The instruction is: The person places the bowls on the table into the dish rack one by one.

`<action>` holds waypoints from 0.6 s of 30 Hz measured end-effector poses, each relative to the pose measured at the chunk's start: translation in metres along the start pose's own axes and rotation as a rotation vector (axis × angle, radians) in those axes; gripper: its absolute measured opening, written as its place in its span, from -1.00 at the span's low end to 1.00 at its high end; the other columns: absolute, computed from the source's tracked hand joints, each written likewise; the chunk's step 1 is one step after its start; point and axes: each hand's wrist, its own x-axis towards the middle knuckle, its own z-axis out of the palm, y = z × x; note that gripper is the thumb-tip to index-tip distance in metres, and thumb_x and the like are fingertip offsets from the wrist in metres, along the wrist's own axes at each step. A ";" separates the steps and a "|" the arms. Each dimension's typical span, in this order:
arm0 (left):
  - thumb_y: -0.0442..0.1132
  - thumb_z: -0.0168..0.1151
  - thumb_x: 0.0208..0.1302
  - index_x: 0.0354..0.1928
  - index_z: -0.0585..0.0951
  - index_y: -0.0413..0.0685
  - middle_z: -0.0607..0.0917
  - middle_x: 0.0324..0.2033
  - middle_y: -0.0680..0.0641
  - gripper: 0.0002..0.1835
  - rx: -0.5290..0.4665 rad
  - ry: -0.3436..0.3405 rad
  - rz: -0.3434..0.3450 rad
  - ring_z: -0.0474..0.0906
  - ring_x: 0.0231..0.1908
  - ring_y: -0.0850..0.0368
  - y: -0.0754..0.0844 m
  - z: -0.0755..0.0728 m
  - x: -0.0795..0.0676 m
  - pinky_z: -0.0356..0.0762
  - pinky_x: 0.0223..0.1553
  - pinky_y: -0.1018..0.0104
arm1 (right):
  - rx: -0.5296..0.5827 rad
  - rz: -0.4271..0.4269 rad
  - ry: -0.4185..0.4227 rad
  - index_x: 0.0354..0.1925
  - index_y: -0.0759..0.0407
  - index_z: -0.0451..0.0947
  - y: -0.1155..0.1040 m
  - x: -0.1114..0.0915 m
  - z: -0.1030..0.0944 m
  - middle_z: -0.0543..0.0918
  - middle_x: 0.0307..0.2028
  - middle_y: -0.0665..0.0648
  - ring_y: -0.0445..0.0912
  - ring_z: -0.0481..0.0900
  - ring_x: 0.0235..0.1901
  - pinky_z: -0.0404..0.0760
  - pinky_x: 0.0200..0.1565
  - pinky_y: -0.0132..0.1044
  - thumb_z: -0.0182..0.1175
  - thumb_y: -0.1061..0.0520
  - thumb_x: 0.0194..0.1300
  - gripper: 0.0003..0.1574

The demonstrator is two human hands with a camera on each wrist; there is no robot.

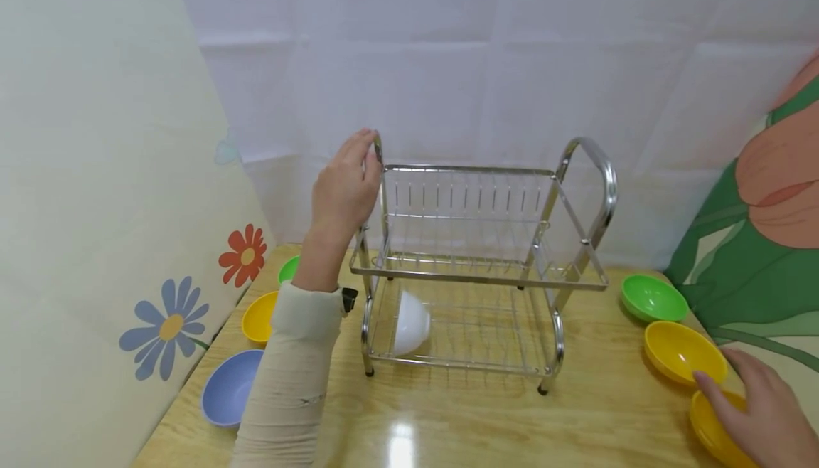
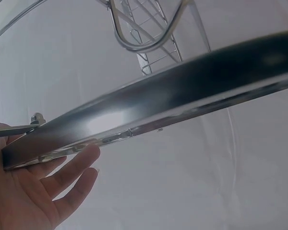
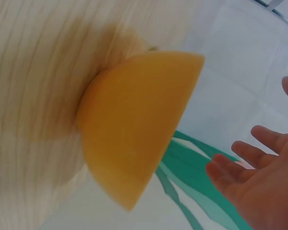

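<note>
My left hand (image 1: 345,187) rests against the upper left end of a two-tier metal dish rack (image 1: 448,279). In the left wrist view its fingers (image 2: 69,175) lie loosely extended beside the rack's shiny rail (image 2: 149,103). A white bowl (image 1: 411,323) stands on its side at the left of the lower tier. At the right, my right hand (image 1: 768,407) hovers with spread fingers over the nearest yellow bowl (image 1: 716,429). The right wrist view shows a yellow bowl (image 3: 134,120) on the table, apart from that hand's relaxed fingers.
Behind the nearest yellow bowl, another yellow bowl (image 1: 684,352) and a green bowl (image 1: 654,297) line the right edge. Along the left stand a blue bowl (image 1: 230,387), a yellow bowl (image 1: 259,317) and a partly hidden green bowl (image 1: 289,267). White cloth (image 1: 448,84) hangs behind the wooden table (image 1: 486,425).
</note>
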 end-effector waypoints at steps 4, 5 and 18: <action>-0.02 -0.24 0.56 0.46 0.36 0.18 0.33 0.48 0.14 -0.49 -0.008 -0.011 -0.009 0.30 0.45 -0.03 0.000 0.000 -0.001 0.43 0.33 -0.12 | -0.030 0.052 -0.034 0.31 0.67 0.10 0.007 -0.004 0.004 0.22 0.14 0.71 0.53 0.18 0.09 0.24 0.09 0.48 0.02 -0.30 0.47 0.06; -0.02 -0.23 0.56 0.46 0.36 0.19 0.32 0.48 0.15 -0.49 -0.011 -0.013 -0.011 0.30 0.45 -0.03 0.000 0.000 -0.002 0.43 0.33 -0.12 | -0.038 0.074 -0.045 0.33 0.67 0.08 0.008 -0.006 0.004 0.20 0.15 0.70 0.53 0.17 0.10 0.24 0.10 0.48 0.01 -0.33 0.46 0.10; 0.01 -0.29 0.57 0.47 0.35 0.19 0.32 0.48 0.17 -0.48 -0.019 -0.020 -0.004 0.33 0.43 -0.06 0.002 0.002 -0.003 0.51 0.25 -0.12 | -0.131 0.323 -0.215 0.36 0.63 -0.01 0.021 -0.020 0.006 0.10 0.20 0.70 0.52 0.18 0.14 0.32 0.19 0.43 -0.07 -0.54 0.36 0.30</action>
